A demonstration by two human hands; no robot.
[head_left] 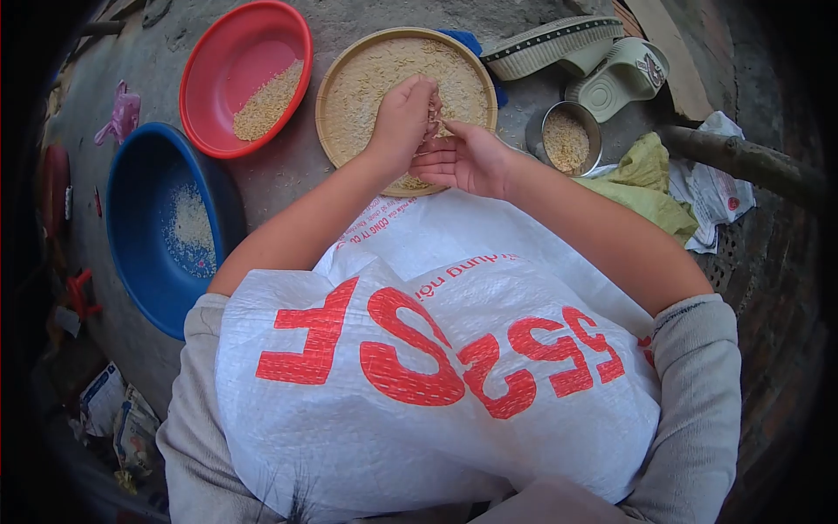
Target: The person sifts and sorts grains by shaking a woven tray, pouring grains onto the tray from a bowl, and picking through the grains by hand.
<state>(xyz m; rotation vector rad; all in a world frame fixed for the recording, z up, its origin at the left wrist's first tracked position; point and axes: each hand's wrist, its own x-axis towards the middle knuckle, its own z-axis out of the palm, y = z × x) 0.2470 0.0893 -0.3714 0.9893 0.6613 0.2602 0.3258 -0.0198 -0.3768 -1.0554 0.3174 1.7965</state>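
Observation:
My left hand [407, 120] is over the round woven tray [326, 105], its fingers curled in; what they hold is too small to make out. Just to its right, my right hand [471, 158] is turned palm up with fingers stretched out and thumb raised, its fingertips right by the left hand's heel. A pale layer of grain [375, 83] with yellowish husks covers the tray, which lies beyond the white sack [524, 262] with red lettering spread across my lap.
A red basin [205, 79] and a blue basin [140, 253], each with grain, stand at the left. On the right are a metal pot [534, 131] of grain, a pale plastic sandal-like item [602, 92], a yellow-green sack [642, 188] and a wooden pole [742, 162].

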